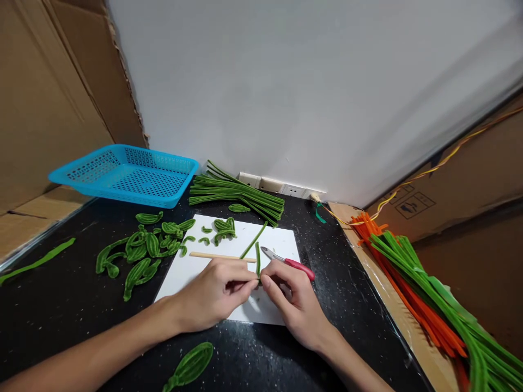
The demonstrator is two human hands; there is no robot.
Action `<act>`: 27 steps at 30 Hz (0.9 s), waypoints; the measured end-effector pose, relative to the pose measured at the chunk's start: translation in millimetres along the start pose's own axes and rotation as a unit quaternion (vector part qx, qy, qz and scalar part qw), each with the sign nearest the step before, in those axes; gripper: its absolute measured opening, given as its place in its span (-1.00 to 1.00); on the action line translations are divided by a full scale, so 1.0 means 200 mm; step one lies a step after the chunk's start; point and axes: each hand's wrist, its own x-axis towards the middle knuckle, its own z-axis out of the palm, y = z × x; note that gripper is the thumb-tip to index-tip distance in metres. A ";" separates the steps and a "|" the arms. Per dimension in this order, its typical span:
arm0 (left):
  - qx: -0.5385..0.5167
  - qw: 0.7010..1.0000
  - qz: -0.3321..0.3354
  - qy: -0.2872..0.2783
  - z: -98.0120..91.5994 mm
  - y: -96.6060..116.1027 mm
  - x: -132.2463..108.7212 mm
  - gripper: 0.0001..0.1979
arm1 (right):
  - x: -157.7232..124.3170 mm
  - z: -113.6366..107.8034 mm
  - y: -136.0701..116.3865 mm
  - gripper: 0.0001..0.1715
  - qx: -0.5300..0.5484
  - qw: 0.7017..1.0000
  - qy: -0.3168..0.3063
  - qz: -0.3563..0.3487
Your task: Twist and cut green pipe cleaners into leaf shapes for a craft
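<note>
A finished green leaf (191, 366) lies nearest on the black table (65, 305). Beyond it, left hand (212, 294) and right hand (296, 305) pinch a short green pipe cleaner (257, 261) over the white sheet (278, 242). Red-handled cutters (288, 262), a wooden stick (212, 255), more leaves (143, 250) and a blue basket (126, 174) lie around.

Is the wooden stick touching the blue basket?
Apart. The head view shows the wooden stick lying on the white sheet near the left hand, with black tabletop and green pieces between it and the blue basket.
</note>
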 end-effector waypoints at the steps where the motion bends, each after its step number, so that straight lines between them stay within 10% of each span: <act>1: -0.051 0.997 -0.048 -0.014 0.01 0.01 0.00 -0.64 | 0.00 -0.01 0.00 -0.62 -0.005 1.000 -0.002 -0.006; 18: -0.461 0.846 -0.256 -0.085 0.03 0.03 0.01 -0.56 | -0.01 0.00 0.01 -0.57 0.218 0.972 -0.044 0.081; 27: -0.384 0.894 -0.225 -0.054 0.03 0.00 -0.01 -0.66 | 0.01 0.04 0.03 -0.51 0.285 0.950 -0.009 0.126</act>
